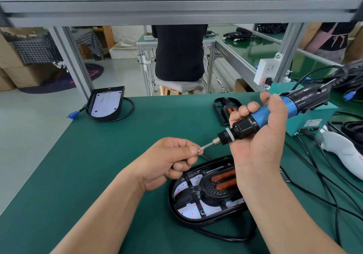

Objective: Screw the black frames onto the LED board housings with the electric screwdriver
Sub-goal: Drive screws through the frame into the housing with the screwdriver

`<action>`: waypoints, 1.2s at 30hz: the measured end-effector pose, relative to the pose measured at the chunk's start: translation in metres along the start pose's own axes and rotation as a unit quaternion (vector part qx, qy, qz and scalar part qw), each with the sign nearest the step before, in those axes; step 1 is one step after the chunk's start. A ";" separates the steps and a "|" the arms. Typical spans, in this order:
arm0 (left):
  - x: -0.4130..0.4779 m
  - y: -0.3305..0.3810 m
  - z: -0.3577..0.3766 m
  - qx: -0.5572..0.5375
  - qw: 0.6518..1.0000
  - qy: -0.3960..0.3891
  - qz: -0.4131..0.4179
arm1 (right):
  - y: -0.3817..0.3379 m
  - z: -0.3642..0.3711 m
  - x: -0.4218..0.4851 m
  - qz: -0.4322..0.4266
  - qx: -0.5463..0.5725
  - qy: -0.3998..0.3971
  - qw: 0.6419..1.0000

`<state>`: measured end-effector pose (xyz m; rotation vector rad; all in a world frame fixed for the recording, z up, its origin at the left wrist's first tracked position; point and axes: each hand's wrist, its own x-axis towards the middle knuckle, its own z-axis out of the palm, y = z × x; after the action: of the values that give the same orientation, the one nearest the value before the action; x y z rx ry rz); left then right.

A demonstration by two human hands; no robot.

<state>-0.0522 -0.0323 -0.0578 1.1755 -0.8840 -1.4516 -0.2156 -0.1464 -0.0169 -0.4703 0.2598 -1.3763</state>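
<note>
Housing: an oval black LED board housing lies flat on the green mat, partly under the right forearm, with its black cable looping out on the near side.
Black frame: the frame sits inside this housing over the white board, where red dots glow. Two orange-brown bars show at its far end.
Electric screwdriver: the screwdriver, blue-bodied with black ends, is held in the air above the housing's far end, tilted, with its bit pointing down and left.
Right hand: the right hand has its fingers curled round the barrel and its palm towards the camera.
Left hand: the left hand is just left of the housing's far end. Thumb and forefinger pinch a small silver screw at the bit tip, and the other fingers are curled in.
Spare frame: a second frame lies flat beyond the housing, partly behind the right fingers.
Second housing: another housing lies well beyond and left of the first, with its white board uncovered.
Teal box: a teal box stands beyond and right of the housing, with black cables trailing from it.
</note>
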 end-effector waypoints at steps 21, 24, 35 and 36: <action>-0.001 0.002 0.003 0.017 1.000 0.011 0.001 | 0.003 -0.002 -0.002 -0.008 -0.024 0.005 1.000; -0.001 0.001 0.003 0.019 1.000 0.011 -0.001 | 0.003 -0.002 -0.002 -0.010 -0.028 0.008 1.000; 0.000 -0.001 0.002 0.032 0.999 0.022 0.026 | 0.003 -0.001 -0.005 -0.013 -0.056 -0.005 0.998; -0.001 -0.001 0.002 0.033 0.999 0.024 0.028 | 0.003 -0.002 -0.006 -0.008 -0.058 -0.006 0.998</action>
<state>-0.0540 -0.0317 -0.0584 1.2207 -0.9310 -1.3533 -0.2146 -0.1409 -0.0206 -0.5790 0.3279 -1.3784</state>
